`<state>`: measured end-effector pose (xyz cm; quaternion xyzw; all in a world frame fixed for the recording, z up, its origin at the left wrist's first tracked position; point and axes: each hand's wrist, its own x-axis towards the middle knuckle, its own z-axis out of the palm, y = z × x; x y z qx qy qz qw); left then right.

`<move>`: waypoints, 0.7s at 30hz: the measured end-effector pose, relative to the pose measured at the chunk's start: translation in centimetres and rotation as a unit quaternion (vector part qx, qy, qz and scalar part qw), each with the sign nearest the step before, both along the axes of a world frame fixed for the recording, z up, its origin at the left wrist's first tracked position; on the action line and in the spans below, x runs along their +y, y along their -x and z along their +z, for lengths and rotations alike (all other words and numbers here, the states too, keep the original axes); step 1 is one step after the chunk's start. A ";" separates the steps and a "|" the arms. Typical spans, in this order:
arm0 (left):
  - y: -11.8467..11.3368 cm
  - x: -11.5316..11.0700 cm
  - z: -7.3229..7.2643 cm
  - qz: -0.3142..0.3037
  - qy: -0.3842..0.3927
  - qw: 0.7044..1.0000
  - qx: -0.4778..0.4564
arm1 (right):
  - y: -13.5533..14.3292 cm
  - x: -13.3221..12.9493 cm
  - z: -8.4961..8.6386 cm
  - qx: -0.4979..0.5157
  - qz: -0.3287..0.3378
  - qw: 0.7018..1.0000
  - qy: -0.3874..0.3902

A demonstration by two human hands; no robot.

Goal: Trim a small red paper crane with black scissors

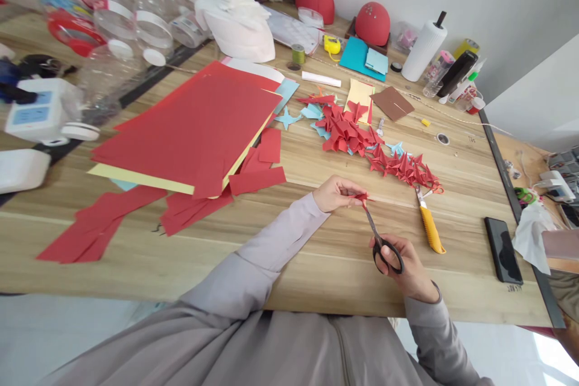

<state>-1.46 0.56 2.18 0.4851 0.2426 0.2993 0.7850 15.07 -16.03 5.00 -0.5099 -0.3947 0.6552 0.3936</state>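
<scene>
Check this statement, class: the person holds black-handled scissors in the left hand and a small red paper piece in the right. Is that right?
Hands are swapped. The head view shows the scissors in the right hand and the red paper piece in the left hand.

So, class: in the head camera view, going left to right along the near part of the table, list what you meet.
Loose red paper strips → left hand pinching a small red paper piece → scissors in the right hand → yellow utility knife → black phone → white tissue.
</scene>
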 end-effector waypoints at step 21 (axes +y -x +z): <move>0.0 0.0 -0.2 0.001 -0.013 1.000 0.006 | 0.0 0.1 0.1 -0.023 -0.007 1.000 -0.004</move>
